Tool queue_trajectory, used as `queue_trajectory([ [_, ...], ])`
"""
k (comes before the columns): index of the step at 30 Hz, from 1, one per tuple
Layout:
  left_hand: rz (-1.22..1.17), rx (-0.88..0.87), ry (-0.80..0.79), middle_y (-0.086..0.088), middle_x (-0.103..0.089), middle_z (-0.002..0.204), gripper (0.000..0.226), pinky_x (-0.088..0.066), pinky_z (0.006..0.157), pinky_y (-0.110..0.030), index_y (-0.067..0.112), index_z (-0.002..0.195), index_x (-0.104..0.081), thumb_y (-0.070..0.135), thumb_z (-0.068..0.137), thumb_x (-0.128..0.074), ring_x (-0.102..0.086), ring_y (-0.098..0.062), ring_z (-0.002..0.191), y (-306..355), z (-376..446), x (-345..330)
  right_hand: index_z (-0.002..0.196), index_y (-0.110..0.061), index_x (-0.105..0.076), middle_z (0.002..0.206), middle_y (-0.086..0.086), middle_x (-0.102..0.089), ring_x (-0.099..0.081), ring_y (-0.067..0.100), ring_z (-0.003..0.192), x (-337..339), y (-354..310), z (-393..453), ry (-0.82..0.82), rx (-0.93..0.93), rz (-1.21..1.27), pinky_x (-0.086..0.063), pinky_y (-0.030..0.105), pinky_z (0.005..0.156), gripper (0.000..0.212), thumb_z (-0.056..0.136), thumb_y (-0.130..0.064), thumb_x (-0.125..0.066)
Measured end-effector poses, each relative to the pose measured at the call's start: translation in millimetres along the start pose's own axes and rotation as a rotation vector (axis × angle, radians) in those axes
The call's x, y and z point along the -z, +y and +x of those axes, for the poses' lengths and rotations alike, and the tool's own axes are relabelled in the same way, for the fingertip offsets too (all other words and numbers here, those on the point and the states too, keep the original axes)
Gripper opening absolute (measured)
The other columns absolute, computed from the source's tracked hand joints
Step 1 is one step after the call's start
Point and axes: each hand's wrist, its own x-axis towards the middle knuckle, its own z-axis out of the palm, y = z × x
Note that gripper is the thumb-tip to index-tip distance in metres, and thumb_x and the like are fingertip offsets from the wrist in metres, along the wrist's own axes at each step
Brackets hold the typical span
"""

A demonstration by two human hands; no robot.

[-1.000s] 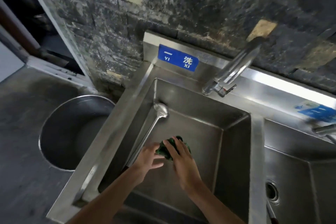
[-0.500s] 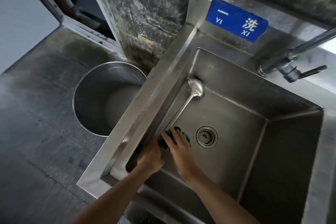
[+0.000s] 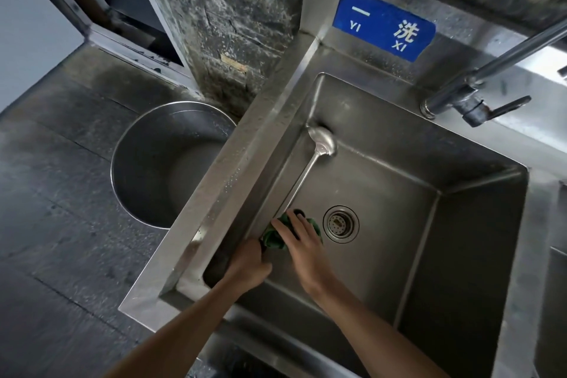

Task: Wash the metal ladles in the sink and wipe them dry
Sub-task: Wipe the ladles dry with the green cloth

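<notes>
Your ladle (image 3: 310, 169) lies in the sink (image 3: 478, 193), along its left wall, with the bowl up at the far left corner and the handle running back toward you. Your left hand (image 3: 248, 264) holds the near end of the handle; just right of it, your right hand (image 3: 302, 244) grips the scouring pad (image 3: 273, 238) against the handle. The drain (image 3: 340, 224) sits just right of the pad. The faucet (image 3: 478, 92) stands behind the sink at the right, the sign (image 3: 383, 23) behind it at the left. A metal pot (image 3: 159, 163) stands on the floor (image 3: 55, 193), left of the sink.

Your left hand (image 3: 249, 264) and right hand (image 3: 302, 250) are bare: no gloves, rings or watch show. Both forearms are uncovered up to the frame edge; no sleeve is visible.
</notes>
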Motion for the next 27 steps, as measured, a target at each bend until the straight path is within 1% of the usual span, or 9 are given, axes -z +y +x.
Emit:
queue_trajectory([
  [2, -0.085, -0.016, 0.043, -0.004, -0.065, 0.101, 0.023, -0.053, 0.071, -0.028, 0.014, 0.108, -0.058, 0.013, 0.086, -0.061, -0.066, -0.017, 0.089, 4, -6, -1, 0.144, -0.023, -0.046, 0.151, 0.019, -0.048, -0.049, 0.044, 0.136, 7, -1, -6, 0.03, 0.005, 0.008, -0.048, 0.059, 0.105, 0.091, 0.068, 0.014, -0.079],
  [4, -0.138, -0.022, 0.091, -0.002, -0.064, 0.097, 0.017, -0.051, 0.066, -0.03, 0.02, 0.104, -0.051, 0.021, 0.089, -0.06, -0.065, -0.016, 0.083, 8, -11, 0, 0.146, -0.023, -0.046, 0.155, 0.017, -0.043, -0.043, 0.043, 0.141, 12, -2, -8, 0.059, 0.011, 0.023, -0.045, 0.058, 0.109, 0.089, 0.072, 0.017, -0.073],
  [8, -0.172, -0.049, 0.261, 0.001, -0.068, 0.083, 0.026, -0.053, 0.065, -0.034, 0.017, 0.097, -0.059, 0.041, 0.086, -0.062, -0.067, -0.02, 0.074, 22, -23, 12, 0.15, -0.024, -0.045, 0.161, 0.012, -0.036, -0.034, 0.037, 0.148, 30, -11, -11, 0.113, 0.017, 0.082, -0.04, 0.055, 0.114, 0.086, 0.077, 0.019, -0.064],
  [13, -0.174, -0.082, 0.327, 0.004, -0.072, 0.082, 0.032, -0.058, 0.069, -0.035, 0.018, 0.097, -0.067, 0.042, 0.077, -0.063, -0.07, -0.02, 0.08, 28, -48, 29, 0.147, -0.027, -0.049, 0.16, 0.007, -0.039, -0.038, 0.031, 0.147, 59, -33, -14, 0.192, 0.137, 0.115, -0.044, 0.05, 0.112, 0.08, 0.08, 0.014, -0.063],
  [18, -0.239, -0.122, 0.33, 0.003, -0.072, 0.073, 0.02, -0.059, 0.067, -0.039, 0.019, 0.085, -0.071, 0.033, 0.073, -0.065, -0.071, -0.017, 0.073, 31, -85, 40, 0.149, -0.033, -0.046, 0.165, -0.002, -0.03, -0.027, 0.026, 0.153, 86, -51, -31, 0.17, 0.295, 0.036, -0.042, 0.047, 0.115, 0.09, 0.075, 0.014, -0.065],
  [22, -0.274, -0.097, 0.357, 0.007, -0.072, 0.071, 0.015, -0.056, 0.064, -0.031, 0.026, 0.076, -0.069, 0.038, 0.069, -0.075, -0.07, -0.012, 0.073, 35, -120, 56, 0.154, -0.034, -0.035, 0.17, -0.005, -0.011, 0.002, 0.018, 0.157, 120, -65, -44, 0.089, 0.456, -0.042, -0.025, 0.049, 0.123, 0.092, 0.077, 0.002, -0.067],
  [23, -0.284, -0.108, 0.363, 0.01, -0.069, 0.067, 0.013, -0.054, 0.062, -0.027, 0.029, 0.07, -0.065, 0.036, 0.069, -0.077, -0.068, -0.008, 0.07, 35, -127, 59, 0.155, -0.035, -0.033, 0.17, -0.006, -0.009, 0.005, 0.017, 0.157, 128, -68, -47, 0.074, 0.49, -0.056, -0.023, 0.05, 0.124, 0.088, 0.079, -0.003, -0.065],
  [25, -0.302, -0.134, 0.384, 0.014, -0.062, 0.06, 0.026, -0.046, 0.054, -0.015, 0.033, 0.06, -0.056, 0.027, 0.071, -0.079, -0.061, -0.002, 0.061, 35, -143, 66, 0.156, -0.037, -0.03, 0.17, -0.006, -0.006, 0.005, 0.018, 0.157, 148, -77, -51, 0.053, 0.561, -0.086, -0.018, 0.051, 0.125, 0.083, 0.083, -0.015, -0.06],
  [27, -0.303, -0.174, 0.425, 0.016, -0.058, 0.057, 0.03, -0.042, 0.052, -0.012, 0.036, 0.059, -0.053, 0.025, 0.072, -0.077, -0.061, -0.003, 0.06, 37, -157, 71, 0.156, -0.038, -0.028, 0.17, -0.007, -0.007, 0.003, 0.017, 0.157, 167, -84, -52, 0.046, 0.628, -0.118, -0.015, 0.05, 0.125, 0.082, 0.081, -0.024, -0.057],
])
